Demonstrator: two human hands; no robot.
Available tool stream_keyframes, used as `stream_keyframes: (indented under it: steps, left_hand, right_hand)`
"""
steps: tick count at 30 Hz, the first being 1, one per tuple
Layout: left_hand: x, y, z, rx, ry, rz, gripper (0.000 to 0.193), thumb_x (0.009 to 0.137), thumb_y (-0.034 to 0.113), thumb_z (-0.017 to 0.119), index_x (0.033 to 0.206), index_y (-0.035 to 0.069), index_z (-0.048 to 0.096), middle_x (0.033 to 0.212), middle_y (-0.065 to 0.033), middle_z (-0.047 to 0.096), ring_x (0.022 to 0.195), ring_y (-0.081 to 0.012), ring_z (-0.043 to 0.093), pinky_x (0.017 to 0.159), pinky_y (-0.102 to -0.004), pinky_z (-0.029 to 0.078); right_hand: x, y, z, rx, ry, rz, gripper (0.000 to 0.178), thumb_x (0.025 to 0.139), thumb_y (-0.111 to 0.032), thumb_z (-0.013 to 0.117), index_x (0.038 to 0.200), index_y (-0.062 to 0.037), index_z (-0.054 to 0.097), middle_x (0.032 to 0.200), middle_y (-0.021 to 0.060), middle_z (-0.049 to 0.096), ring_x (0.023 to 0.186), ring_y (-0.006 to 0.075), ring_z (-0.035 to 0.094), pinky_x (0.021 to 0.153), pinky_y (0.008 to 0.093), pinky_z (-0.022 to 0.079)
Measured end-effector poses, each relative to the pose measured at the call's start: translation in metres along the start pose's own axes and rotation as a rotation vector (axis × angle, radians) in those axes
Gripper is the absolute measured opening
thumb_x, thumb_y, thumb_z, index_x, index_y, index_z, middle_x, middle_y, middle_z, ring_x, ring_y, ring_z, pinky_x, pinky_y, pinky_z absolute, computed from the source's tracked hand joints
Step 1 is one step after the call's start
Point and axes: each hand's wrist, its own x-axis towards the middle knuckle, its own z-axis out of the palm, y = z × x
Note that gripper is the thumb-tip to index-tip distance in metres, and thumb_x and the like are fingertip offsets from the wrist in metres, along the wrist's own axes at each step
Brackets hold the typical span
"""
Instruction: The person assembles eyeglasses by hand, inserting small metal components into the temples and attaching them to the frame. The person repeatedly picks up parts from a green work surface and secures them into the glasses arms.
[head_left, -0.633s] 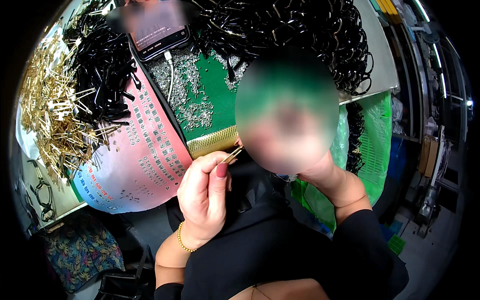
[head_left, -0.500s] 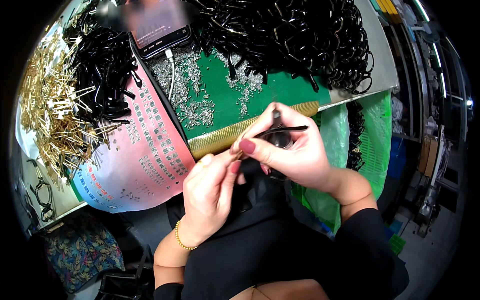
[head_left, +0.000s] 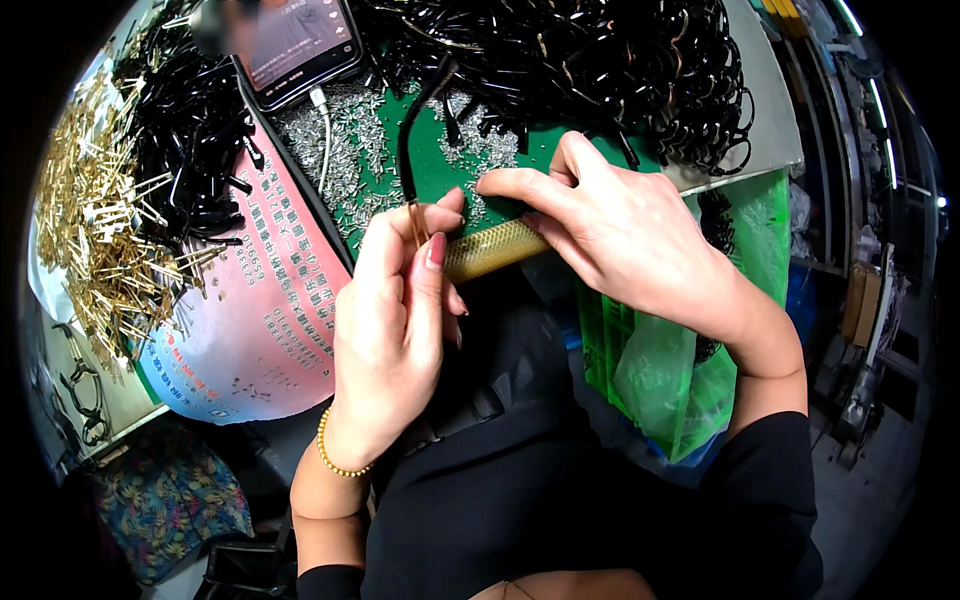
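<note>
My left hand [head_left: 395,300] pinches the gold-brown end of a glasses temple [head_left: 406,150] between thumb and fingers. Its black, curved length points up and away over the green mat [head_left: 432,150]. Over the mat's near edge is my right hand [head_left: 620,230], back upward, with the index finger reaching left and the other fingers curled under. Whatever those curled fingers hold is hidden. Small silver metal pieces, screw-like, lie in a loose pile [head_left: 480,140] just beyond the right fingertips, and a larger pile [head_left: 350,150] lies farther left.
A heap of black glasses frames [head_left: 600,70] fills the back. Black temples [head_left: 190,130] and gold metal parts [head_left: 90,220] are heaped at left beside a pink-blue printed sheet [head_left: 270,310]. A phone [head_left: 300,50] with a white cable lies behind. Below right hangs a green bag [head_left: 690,380].
My hands have separated. The left has drawn back slightly left with the temple turned upright; the right has moved right and turned palm down, and the dark tool in it no longer shows.
</note>
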Motion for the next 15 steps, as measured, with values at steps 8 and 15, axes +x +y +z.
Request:
stream_keyframes:
  steps: [8, 15]
  left_hand:
    - [-0.02, 0.005, -0.007, -0.128, 0.055, -0.091, 0.02, 0.109, 0.008, 0.044, 0.121, -0.004, 0.053, 0.128, -0.0168, 0.066, 0.064, -0.0047, 0.056, 0.056, -0.0196, 0.051]
    - [-0.019, -0.001, -0.017, 0.09, 0.188, -0.035, 0.023, 0.108, 0.012, 0.05, 0.117, -0.003, 0.064, 0.088, -0.0075, 0.075, 0.053, -0.004, 0.056, 0.05, -0.0191, 0.048]
  right_hand:
    - [0.001, 0.005, 0.001, 0.035, -0.001, -0.046, 0.04, 0.091, -0.012, 0.062, 0.13, -0.0211, 0.062, 0.093, 0.0167, 0.056, 0.064, 0.0285, 0.067, 0.053, 0.0376, 0.053]
    - [0.012, 0.001, -0.006, -0.03, -0.124, -0.035, 0.041, 0.095, -0.016, 0.058, 0.136, -0.0221, 0.057, 0.096, 0.018, 0.06, 0.067, 0.0292, 0.069, 0.055, 0.0381, 0.054]
